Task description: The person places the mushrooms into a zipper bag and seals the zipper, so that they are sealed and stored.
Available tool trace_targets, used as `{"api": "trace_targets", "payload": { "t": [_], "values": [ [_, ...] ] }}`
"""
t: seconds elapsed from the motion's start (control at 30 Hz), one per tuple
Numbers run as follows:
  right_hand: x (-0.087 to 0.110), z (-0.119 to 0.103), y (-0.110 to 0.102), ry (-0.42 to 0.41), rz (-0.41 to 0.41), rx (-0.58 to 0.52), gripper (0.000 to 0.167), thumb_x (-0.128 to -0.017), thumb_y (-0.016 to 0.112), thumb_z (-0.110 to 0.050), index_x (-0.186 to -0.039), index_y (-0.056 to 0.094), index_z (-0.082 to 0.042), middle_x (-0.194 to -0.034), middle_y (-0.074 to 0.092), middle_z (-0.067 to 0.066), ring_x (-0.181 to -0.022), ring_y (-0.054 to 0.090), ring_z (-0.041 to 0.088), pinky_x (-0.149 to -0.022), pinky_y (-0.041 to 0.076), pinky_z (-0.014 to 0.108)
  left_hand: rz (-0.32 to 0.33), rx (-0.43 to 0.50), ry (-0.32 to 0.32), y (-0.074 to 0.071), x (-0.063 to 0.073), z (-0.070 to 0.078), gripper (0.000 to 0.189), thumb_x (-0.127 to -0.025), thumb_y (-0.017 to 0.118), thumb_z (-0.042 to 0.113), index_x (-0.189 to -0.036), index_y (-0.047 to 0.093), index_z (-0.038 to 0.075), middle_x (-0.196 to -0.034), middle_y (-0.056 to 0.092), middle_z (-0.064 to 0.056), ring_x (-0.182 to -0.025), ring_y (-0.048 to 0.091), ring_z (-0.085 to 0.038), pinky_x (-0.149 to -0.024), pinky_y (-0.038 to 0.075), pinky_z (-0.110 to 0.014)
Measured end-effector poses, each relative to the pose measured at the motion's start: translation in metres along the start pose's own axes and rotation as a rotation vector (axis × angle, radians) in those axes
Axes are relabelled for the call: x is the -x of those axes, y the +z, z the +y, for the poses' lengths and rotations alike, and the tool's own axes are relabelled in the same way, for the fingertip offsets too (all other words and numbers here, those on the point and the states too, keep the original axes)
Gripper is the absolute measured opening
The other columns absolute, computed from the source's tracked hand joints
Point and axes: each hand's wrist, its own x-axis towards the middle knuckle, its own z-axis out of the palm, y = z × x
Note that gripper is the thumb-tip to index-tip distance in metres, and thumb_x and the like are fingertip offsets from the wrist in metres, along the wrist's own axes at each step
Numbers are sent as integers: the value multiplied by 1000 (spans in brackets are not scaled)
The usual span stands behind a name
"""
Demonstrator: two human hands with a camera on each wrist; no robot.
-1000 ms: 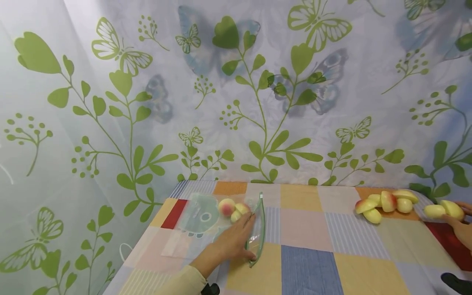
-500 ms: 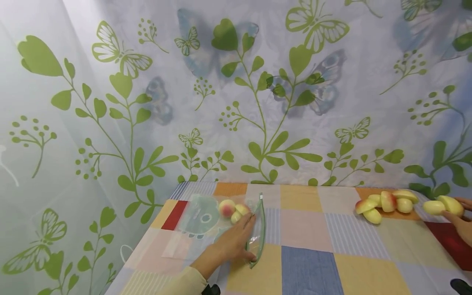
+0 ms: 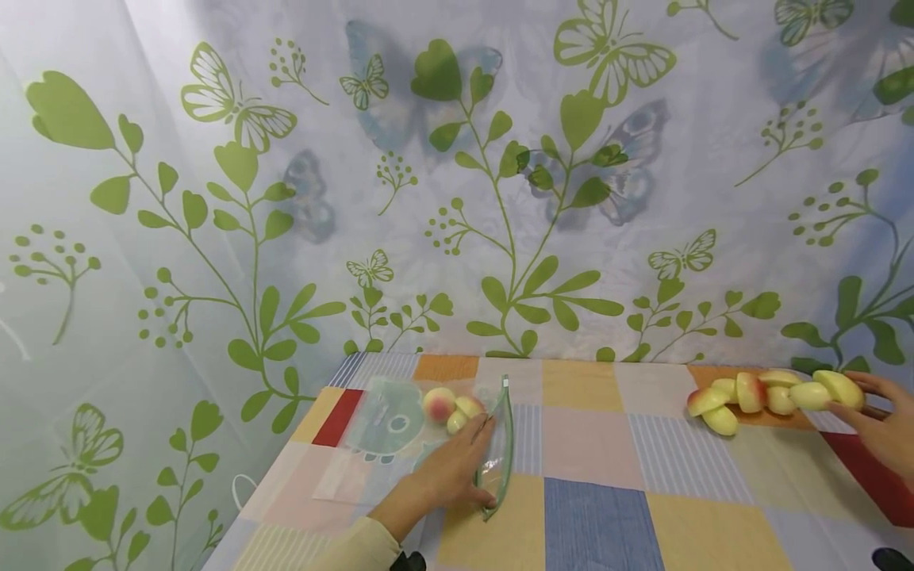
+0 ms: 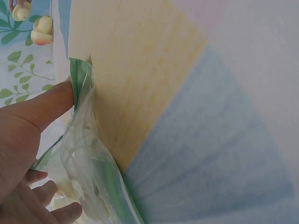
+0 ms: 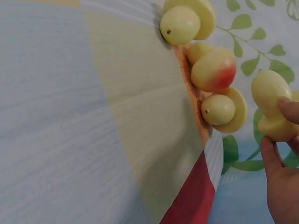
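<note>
In the head view my left hand (image 3: pixel 457 464) is spread at the mouth of a clear zip bag (image 3: pixel 508 448) with a green edge. The left wrist view shows my thumb against the bag's green rim (image 4: pixel 80 77) and the other fingers apart from it. Inside or under the clear plastic sit a red-blushed peach (image 3: pixel 439 404) and smaller yellow fruits (image 3: pixel 467 404). At the far right my right hand (image 3: pixel 885 416) grips two smooth yellow fruits (image 5: pixel 271 91), thumb on one side and fingers on the other. They overlap the end of the fruit row in the head view.
A row of several yellow and red-blushed fruits (image 3: pixel 750 390) lies along the back right of the table. A patchwork cloth (image 3: pixel 593 515) covers the table. Behind it hangs a curtain (image 3: pixel 457 301) printed with leaves and butterflies.
My right hand has moved left with the two yellow fruits, up to the end of the row. The left hand and the bag stay where they were.
</note>
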Motion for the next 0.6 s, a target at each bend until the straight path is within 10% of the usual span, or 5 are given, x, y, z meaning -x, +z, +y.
{"api": "trace_targets", "payload": {
  "t": [0.17,0.33,0.6],
  "values": [
    [-3,-11,3,25,-57,134,54,-99,71,-12,-149,52,-15,-115,45,-13,-81,44,-21,-59,42,4,-5,8,-7,-1,0,0,124,-72,94,46,-161,23,-4,-163,30,-18,-145,40,-29,-116,35,-35],
    [-5,-29,9,96,-148,226,72,-102,67,-25,-155,33,9,-139,38,38,-108,61,46,-57,40,5,-5,21,-15,-2,0,-1,124,-71,94,45,-161,23,-4,-163,29,-20,-145,40,-30,-116,36,-37],
    [-1,-50,22,49,-247,244,73,-101,70,-26,-152,33,11,-142,35,45,-110,45,73,-52,55,29,-8,27,-8,-2,-1,0,125,-72,94,45,-161,23,-4,-163,30,-19,-144,40,-29,-115,37,-35]
  ]
}}
